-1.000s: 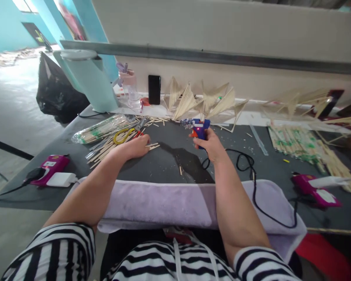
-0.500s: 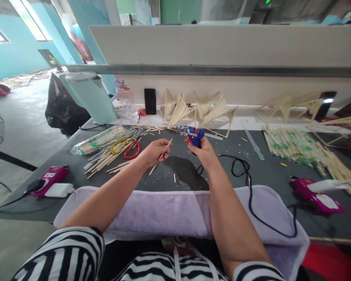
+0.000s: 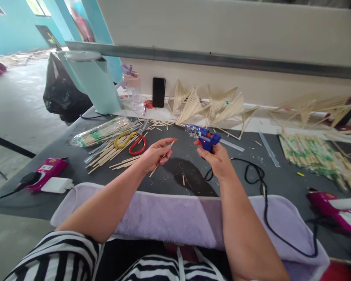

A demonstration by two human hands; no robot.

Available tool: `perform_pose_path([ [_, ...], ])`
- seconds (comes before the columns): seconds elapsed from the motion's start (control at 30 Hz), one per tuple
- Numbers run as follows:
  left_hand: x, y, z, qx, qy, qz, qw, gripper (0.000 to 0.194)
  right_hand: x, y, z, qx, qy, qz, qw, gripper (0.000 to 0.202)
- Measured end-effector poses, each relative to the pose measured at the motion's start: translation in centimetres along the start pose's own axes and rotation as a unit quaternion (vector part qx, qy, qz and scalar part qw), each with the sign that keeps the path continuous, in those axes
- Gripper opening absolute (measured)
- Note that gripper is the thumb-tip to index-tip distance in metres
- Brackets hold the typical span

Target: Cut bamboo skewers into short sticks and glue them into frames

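Between the thumb and fingers of my left hand is a thin wooden stick, tilted, its lower end towards the table. My right hand grips a blue hot glue gun by its handle, nozzle pointing left; a clear glue stick juts from its back. The gun and the wooden stick are apart. Behind the gun stand stick structures with fanned rows of sticks. Left of my left hand lie scissors with one yellow and one red handle, beside loose wooden sticks.
A pale blue kettle, a bottle and a phone stand at the back. Pink power strips sit at both sides. Bagged sticks lie right. The black cord crosses a purple cloth at the front edge.
The view has tipped down and shifted left, so the table things appear further right. My right hand with the glue gun has moved slightly away from my left. Both hands keep their holds.
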State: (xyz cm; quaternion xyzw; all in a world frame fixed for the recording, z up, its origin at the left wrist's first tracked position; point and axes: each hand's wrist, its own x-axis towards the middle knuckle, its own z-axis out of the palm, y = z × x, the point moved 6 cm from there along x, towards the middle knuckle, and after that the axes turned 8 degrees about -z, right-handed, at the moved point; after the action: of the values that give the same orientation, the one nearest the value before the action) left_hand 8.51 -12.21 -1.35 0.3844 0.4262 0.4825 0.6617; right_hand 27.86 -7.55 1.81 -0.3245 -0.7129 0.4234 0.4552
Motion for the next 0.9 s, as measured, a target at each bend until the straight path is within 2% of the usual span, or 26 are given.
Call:
perform_pose_path([
  [0.17, -0.5, 0.7, 0.4, -0.011, -0.031, 0.004, 0.999, 0.041, -0.1, 0.5, 0.6, 0.056, 0.001, 0.024, 0.998, 0.03],
  [0.3, -0.6, 0.9, 0.4, 0.001, -0.032, 0.008, 0.999, 0.033, -0.1, 0.7, 0.8, 0.061, -0.015, 0.028, 0.998, 0.027],
  [0.43, -0.6, 1.3, 0.0, 0.013, -0.012, 0.03, 0.999, 0.032, -0.2, 0.7, 1.2, 0.051, -0.054, 0.042, 0.996, 0.022],
  [0.7, -0.6, 1.6, -0.7, 0.014, 0.036, 0.045, 0.998, 0.025, -0.4, 1.0, 2.0, 0.095, -0.02, 0.118, 0.988, 0.03],
  [0.9, -0.4, 1.2, -0.6, 0.017, 0.041, 0.031, 0.999, 0.026, -0.3, 0.7, 2.2, 0.074, -0.011, 0.112, 0.991, 0.027],
])
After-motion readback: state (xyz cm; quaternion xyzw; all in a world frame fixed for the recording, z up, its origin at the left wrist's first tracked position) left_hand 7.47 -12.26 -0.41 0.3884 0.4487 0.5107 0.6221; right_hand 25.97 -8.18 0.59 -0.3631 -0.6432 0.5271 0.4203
